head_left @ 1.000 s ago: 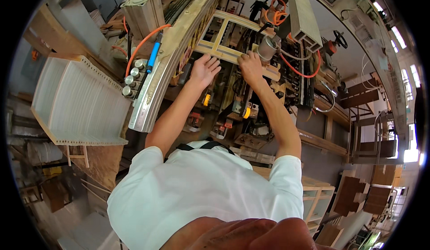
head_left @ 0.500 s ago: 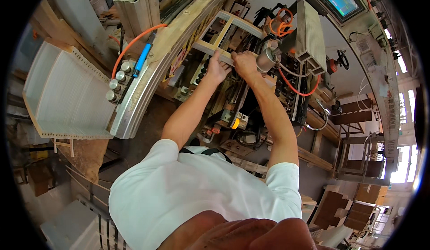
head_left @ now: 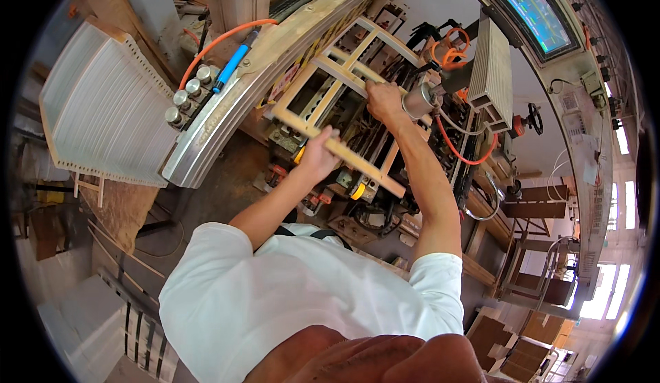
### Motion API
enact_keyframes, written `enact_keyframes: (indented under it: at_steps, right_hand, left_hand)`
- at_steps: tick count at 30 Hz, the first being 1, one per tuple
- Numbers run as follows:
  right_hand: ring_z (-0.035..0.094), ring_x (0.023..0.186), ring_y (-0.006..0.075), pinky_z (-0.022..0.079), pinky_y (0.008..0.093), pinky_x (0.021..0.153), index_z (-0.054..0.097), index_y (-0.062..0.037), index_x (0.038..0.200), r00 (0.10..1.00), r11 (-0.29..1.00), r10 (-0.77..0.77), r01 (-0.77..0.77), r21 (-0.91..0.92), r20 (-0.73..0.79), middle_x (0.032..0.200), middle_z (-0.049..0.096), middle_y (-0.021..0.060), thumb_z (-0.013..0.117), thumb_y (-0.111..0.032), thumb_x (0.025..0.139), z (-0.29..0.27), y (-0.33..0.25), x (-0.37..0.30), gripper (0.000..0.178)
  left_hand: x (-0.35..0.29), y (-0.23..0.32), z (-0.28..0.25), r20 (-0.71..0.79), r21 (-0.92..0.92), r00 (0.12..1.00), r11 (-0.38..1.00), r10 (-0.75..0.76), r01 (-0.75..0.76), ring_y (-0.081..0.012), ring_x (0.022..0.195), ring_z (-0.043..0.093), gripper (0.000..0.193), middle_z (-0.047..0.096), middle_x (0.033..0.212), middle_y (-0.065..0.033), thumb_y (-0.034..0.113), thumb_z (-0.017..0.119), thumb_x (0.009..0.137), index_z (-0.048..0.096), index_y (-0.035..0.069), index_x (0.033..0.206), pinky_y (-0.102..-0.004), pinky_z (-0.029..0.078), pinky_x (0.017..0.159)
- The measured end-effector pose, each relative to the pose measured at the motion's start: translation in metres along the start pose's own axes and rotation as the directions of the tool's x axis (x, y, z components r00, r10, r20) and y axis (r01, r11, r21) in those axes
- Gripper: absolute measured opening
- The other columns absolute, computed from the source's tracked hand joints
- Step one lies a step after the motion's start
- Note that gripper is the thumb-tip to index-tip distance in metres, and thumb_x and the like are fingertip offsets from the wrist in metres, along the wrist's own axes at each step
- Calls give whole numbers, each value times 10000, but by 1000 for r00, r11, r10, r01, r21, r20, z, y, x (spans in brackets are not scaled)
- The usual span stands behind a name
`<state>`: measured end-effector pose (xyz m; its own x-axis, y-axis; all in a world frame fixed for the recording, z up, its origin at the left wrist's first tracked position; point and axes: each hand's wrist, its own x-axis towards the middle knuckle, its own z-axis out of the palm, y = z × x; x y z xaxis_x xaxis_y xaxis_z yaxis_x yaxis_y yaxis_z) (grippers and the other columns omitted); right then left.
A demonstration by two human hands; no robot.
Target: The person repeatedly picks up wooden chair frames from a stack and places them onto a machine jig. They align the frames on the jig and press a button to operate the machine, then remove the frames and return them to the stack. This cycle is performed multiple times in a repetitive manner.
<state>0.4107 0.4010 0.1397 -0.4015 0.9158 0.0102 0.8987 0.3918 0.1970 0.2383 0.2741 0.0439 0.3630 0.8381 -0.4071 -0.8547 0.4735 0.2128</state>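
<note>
A pale wooden frame point(head_left: 366, 166) with several crossbars lies at a slant over the machine bed in front of me. My left hand point(head_left: 321, 155) is closed around its near rail, the thumb on top. Farther in, my right hand point(head_left: 385, 101) is bent over an inner rail, close to a metal cylinder point(head_left: 417, 101); its fingertips are partly hidden. The frame's near rail looks slightly smeared by motion, and its right end sticks out over the machine's near parts.
A curved metal beam point(head_left: 206, 132) runs along the left, with a blue marker-like tube point(head_left: 232, 68) and an orange hose on it. Beyond it leans a stack of white slatted panels point(head_left: 113, 108). A lit screen point(head_left: 538, 15) hangs upper right. Cardboard boxes point(head_left: 526, 355) stand lower right.
The near rail has come toward me and more of the frame now shows. My left hand moved nearer with it, away from my right hand, which shifted little. The whole view has turned slightly.
</note>
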Motion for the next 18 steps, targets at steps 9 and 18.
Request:
enact_keyframes:
  at_steps: [9,18]
  right_hand:
    - [636,766,377,443,499,743,530,38,1192,992,999,37,-32,-41,122,812,662,179,565,-36,749,17,1,11,451]
    - [633,900,390,426,531,820,538,-16,1003,985,993,116,-115,-14,129,869,665,192,637,-57,737,22,-8,23,287]
  left_hand:
    - [-170,21,-56,86,20,965,969,-248,247,-278,1111,543,310,593,1020,-88,220,522,964,525,17,1198,-407,439,979]
    - [-251,57,-126,242,30,932,962,-270,271,-259,1033,569,264,587,931,-52,197,537,968,569,37,1176,-421,427,1011]
